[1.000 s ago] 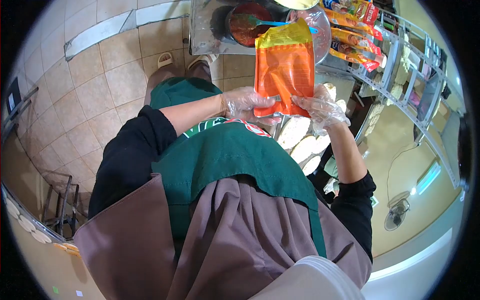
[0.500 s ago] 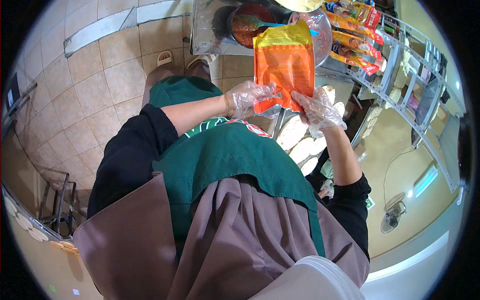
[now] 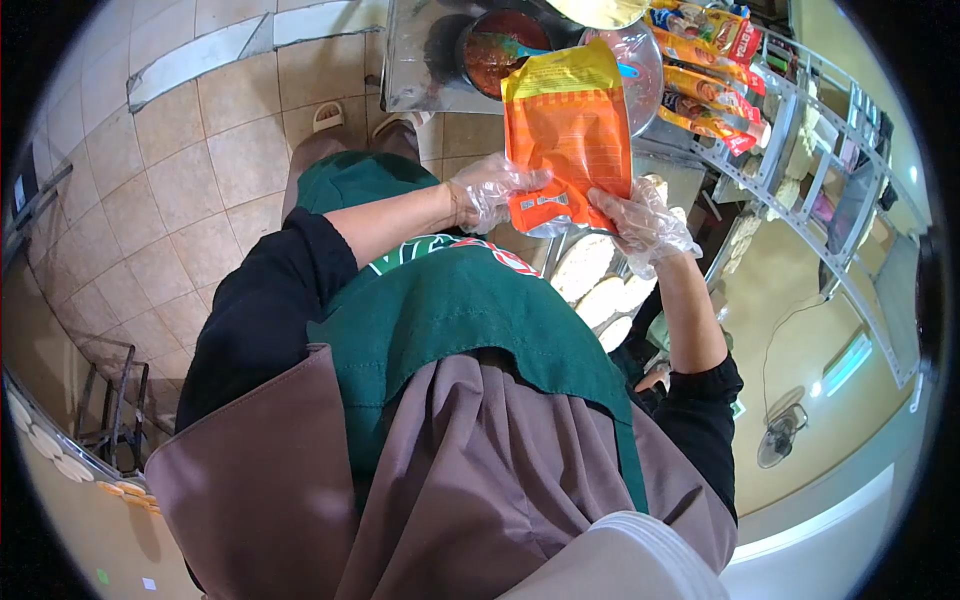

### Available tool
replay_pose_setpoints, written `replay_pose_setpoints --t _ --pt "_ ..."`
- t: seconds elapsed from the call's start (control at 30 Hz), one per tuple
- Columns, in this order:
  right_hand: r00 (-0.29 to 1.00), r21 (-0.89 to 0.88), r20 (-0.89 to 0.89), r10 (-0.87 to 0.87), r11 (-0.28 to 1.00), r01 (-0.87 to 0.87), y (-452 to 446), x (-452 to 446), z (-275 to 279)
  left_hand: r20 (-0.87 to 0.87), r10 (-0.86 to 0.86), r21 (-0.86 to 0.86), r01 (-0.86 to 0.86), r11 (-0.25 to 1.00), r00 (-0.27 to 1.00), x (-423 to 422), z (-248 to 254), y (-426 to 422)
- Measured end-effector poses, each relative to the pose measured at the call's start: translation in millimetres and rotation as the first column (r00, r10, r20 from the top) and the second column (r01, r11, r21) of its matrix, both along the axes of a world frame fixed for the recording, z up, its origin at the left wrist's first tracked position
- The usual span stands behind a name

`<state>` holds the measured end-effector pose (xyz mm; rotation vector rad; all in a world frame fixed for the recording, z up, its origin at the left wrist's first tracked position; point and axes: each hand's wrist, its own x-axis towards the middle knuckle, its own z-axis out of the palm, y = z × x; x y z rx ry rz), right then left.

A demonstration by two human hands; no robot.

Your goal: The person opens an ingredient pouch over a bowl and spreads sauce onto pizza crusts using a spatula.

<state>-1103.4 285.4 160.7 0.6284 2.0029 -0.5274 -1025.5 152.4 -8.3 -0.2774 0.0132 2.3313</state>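
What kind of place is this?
Probably a kitchen that makes lots of food. There's a dark round pan with what looks like red sauce, many pale, oval, bread-like pieces and a shiny orange-and-yellow packet.

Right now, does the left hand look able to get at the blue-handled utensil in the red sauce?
Probably not without letting go: the left hand is holding the orange packet, which also covers part of the blue-handled utensil, though its near portion shows.

One head-worn view, looking steeply down past green cloth apron [image 3: 465, 315], close; metal-topped counter [image 3: 425, 85] upper centre, its left corner visible; strong fisheye.
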Motion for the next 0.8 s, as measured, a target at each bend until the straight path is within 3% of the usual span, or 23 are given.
replay_pose_setpoints --t 0.03,0.17,0.27,0.37,0.4,0.43,0.57,0.7,0.77,0.8 --pt "0.999 0.071 0.031 0.041 0.997 -0.043 -6 -2 4 0.049 -0.023 0.006 0.023 1.000 0.999 -1 -2 1" --pt "1.000 0.008 0.001 -0.030 1.000 0.030 9 2 -8 0.205 -0.051 0.030 0.046 0.998 0.977 -5 8 -4" --pt "0.998 -0.125 -0.064 0.015 0.992 -0.023 7 3 -6 0.205 -0.002 0.081 -0.015 0.997 0.979 -3 7 1" --pt "0.996 0.019 -0.033 0.088 0.996 -0.088 -16 0 10 0.191 0.011 0.147 -0.040 0.988 0.982 -6 0 4" --pt "0.999 -0.085 -0.032 -0.039 0.996 0.036 -7 1 6 0.191 0.014 0.145 -0.042 0.989 0.982 -10 -4 3" --pt "0.986 -0.187 -0.016 -0.164 0.969 0.158 -2 1 4 0.159 0.031 0.116 -0.050 0.992 0.987 -14 -8 4" --pt "0.982 -0.215 -0.001 -0.191 0.959 0.186 -8 5 6 0.143 0.102 -0.002 -0.102 0.995 0.984 -15 -4 3" --pt "0.964 -0.262 0.002 -0.266 0.930 0.257 -16 9 7 0.209 0.103 0.018 -0.109 0.994 0.973 -22 -8 9" --pt "0.958 -0.276 0.022 -0.286 0.919 0.281 -13 9 5 0.202 0.124 -0.232 -0.076 0.970 0.971 -26 -14 15" --pt "0.968 -0.274 0.011 -0.251 0.930 0.244 -6 11 0 0.201 0.126 -0.234 -0.077 0.969 0.971 -26 -9 13"
